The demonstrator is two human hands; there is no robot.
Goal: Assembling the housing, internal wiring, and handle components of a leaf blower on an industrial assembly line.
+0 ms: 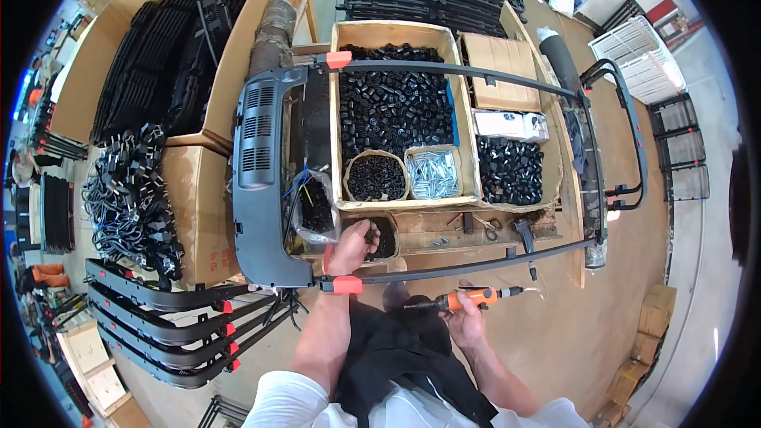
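The orange power driver [479, 297], with a black nose, lies level in the right hand [468, 319], its fingers wrapped round the body, in front of the tabletop [416, 226]. The black frame [255, 210] has a vented panel at left, long rails and red pads. Its front rail [444, 269] runs between the person and the parts trays; brown floor [622, 269] opens beyond its right end. The left hand [357, 244] dips into a dark bin [396, 238], fingers bent; whether they pinch anything I cannot tell. The driver's tip blurs into dark clothing [388, 341]; a red pad covers part of the left forearm.
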